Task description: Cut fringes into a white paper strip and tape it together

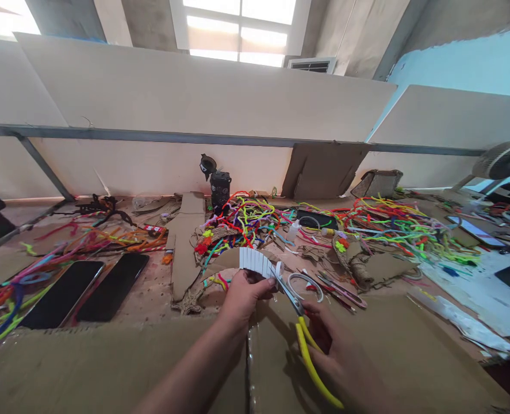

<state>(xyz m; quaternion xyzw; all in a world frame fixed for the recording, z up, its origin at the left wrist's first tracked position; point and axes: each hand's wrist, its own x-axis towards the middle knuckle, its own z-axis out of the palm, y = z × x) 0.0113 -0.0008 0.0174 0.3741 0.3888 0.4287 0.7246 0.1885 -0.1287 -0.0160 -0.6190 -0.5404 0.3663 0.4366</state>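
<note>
Pinched in my left hand [248, 296] is a white strip [255, 261] with several slits across its width, fanned into a curve. My right hand [330, 339] grips scissors with yellow handles [309, 356]. Their blades meet the right end of the strip, close to my left fingertips. Just beyond the blades, a white ring [305, 286] lies on the table, beside a second pair of scissors with pinkish handles [343, 290]. Below both hands spreads a brown cardboard sheet [186, 356].
Two dark phones [112, 287] lie on the left. Tangled colourful pipe cleaners [255, 215] stretch along the back, near a black cylinder [220, 192]. A twine-wrapped star [189, 302] sits by a cardboard strip [188, 247]. To the right are a twine roll [359, 270] and a fan [502, 161].
</note>
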